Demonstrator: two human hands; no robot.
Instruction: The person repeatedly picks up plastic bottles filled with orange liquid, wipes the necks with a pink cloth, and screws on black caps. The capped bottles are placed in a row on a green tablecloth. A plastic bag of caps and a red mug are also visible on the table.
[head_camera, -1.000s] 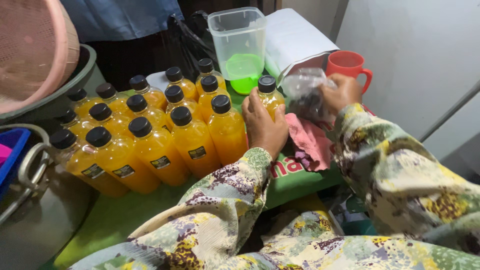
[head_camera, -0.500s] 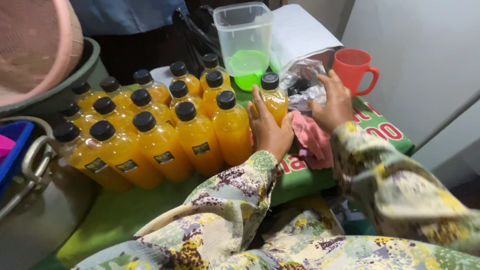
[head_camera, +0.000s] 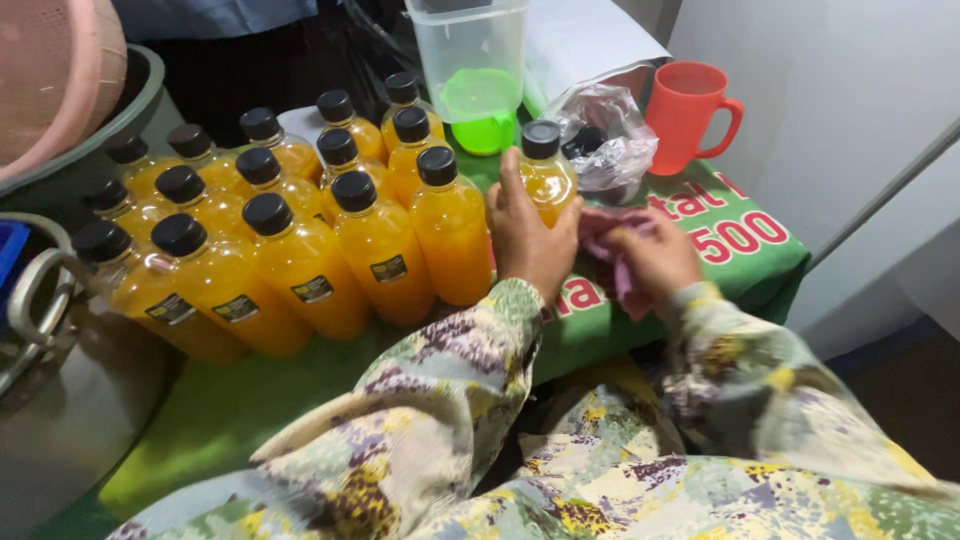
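Right hand (head_camera: 650, 255) down; bottle (head_camera: 545, 178) in left grip (head_camera: 530, 235)

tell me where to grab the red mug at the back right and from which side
Take the red mug by its loop handle, coming from the right: it stands upright, the handle sticks out that way, and the clear plastic bag crowds its left. Both hands are busy now.

Glossy plastic bottle (head_camera: 546, 178), matt pink cloth (head_camera: 612, 250)
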